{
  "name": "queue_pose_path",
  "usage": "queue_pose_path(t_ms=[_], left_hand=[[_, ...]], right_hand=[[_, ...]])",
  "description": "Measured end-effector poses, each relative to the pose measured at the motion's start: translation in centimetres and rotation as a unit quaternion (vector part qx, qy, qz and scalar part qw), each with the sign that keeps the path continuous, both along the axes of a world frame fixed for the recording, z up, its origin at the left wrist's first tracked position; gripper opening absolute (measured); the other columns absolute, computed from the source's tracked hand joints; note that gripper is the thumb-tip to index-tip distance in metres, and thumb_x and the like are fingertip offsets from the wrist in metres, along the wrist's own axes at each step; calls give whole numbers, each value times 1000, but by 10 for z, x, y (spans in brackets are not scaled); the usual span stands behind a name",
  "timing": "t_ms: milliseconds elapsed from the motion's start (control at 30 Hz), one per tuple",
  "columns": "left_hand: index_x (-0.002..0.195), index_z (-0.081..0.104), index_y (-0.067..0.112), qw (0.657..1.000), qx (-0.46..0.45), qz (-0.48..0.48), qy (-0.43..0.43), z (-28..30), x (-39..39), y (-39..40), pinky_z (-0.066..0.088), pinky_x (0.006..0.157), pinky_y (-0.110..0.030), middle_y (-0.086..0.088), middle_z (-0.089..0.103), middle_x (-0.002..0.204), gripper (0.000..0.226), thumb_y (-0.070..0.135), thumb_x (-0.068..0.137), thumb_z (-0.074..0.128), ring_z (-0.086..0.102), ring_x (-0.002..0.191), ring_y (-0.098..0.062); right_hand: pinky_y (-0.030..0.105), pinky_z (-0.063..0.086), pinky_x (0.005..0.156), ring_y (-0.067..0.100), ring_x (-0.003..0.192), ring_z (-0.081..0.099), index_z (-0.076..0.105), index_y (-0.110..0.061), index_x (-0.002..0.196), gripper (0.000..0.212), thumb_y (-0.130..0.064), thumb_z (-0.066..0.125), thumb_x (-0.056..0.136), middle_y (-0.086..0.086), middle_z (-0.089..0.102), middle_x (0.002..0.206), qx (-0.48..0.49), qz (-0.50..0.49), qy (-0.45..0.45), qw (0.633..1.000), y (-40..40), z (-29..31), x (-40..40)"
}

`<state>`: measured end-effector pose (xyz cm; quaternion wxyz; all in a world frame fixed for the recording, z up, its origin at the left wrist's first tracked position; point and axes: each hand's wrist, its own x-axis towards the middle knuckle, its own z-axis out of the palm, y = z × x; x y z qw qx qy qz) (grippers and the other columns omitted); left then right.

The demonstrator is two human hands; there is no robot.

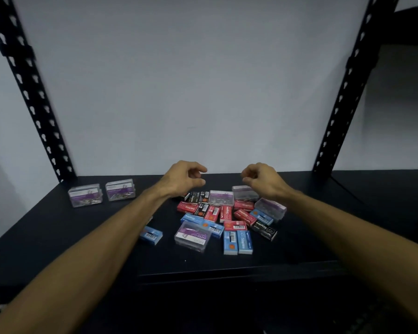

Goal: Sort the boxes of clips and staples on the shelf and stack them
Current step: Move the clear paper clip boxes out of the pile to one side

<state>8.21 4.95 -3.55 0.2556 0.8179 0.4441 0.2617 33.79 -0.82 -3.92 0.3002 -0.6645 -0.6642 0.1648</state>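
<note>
A jumbled pile of small boxes lies mid-shelf: red staple boxes, blue staple boxes, black staple boxes and clear paper clip boxes. Two clear clip boxes stand side by side at the back left. One blue box lies apart, left of the pile. My left hand hovers above the pile's back left with fingers loosely curled, holding nothing. My right hand hovers above the pile's back right, also loosely curled and empty.
The black shelf ends at a front lip below the pile. Black perforated uprights stand at the back left and back right. A pale wall closes the back.
</note>
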Motion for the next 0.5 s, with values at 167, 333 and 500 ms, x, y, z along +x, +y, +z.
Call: queue_pose_path(t_ms=[167, 333, 500], left_hand=[[128, 62, 24, 997, -53, -32, 48, -14, 28, 7, 49, 94, -30, 2, 63, 120, 43, 29, 86, 73, 59, 111, -13], [139, 52, 24, 991, -85, -54, 90, -27, 39, 8, 51, 94, -32, 0, 57, 135, 55, 34, 88, 71, 56, 119, -13], [143, 47, 21, 979, -95, -76, 160, -24, 42, 10, 51, 87, -27, -1, 55, 137, 55, 38, 93, 62, 58, 111, -11]], right_hand=[[29, 50, 87, 14, 104, 60, 61, -13, 128, 36, -22, 66, 94, 3, 65, 126, -65, 9, -10, 998, 6, -10, 21], [23, 48, 77, 9, 101, 60, 51, -16, 142, 55, -28, 69, 91, 5, 60, 135, -135, 27, -11, 990, 15, -18, 32], [22, 51, 69, 10, 95, 65, 38, -18, 152, 64, -25, 64, 94, 7, 54, 141, -164, 45, 20, 985, 20, -23, 35]])
